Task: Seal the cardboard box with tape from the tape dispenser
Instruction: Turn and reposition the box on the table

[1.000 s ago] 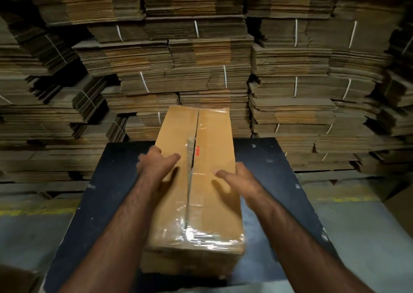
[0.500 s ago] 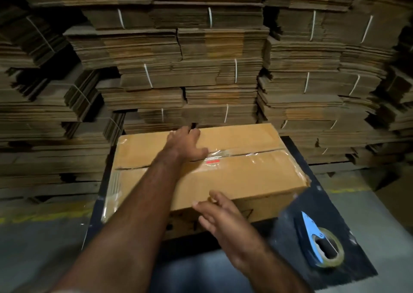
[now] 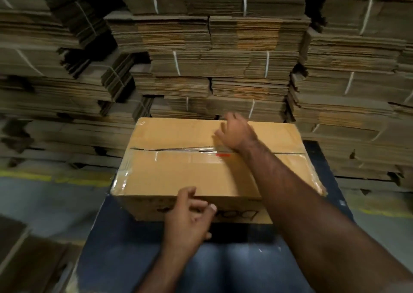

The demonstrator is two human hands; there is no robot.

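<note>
The cardboard box (image 3: pixel 178 174) lies lengthwise left to right on a dark blue table top (image 3: pixel 125 248). Its top seam runs left to right, with clear tape over it and down the left end; a small red mark sits by the seam. My right hand (image 3: pixel 237 134) lies palm down on the far half of the top, fingers spread and reaching the far edge. My left hand (image 3: pixel 190 216) grips the near top edge, thumb on top and fingers curled against the front face. The tape dispenser is out of view.
Tall bundles of flattened cardboard (image 3: pixel 223 57), tied with white straps, form a wall right behind the table. Grey floor with a yellow line (image 3: pixel 44 178) lies to the left. More flat cardboard (image 3: pixel 26 259) sits at the lower left.
The box was turned from pointing away from me to lying crosswise. My hands swapped places: the right one now reaches over the top and the left one holds the near edge. The dispenser left the view.
</note>
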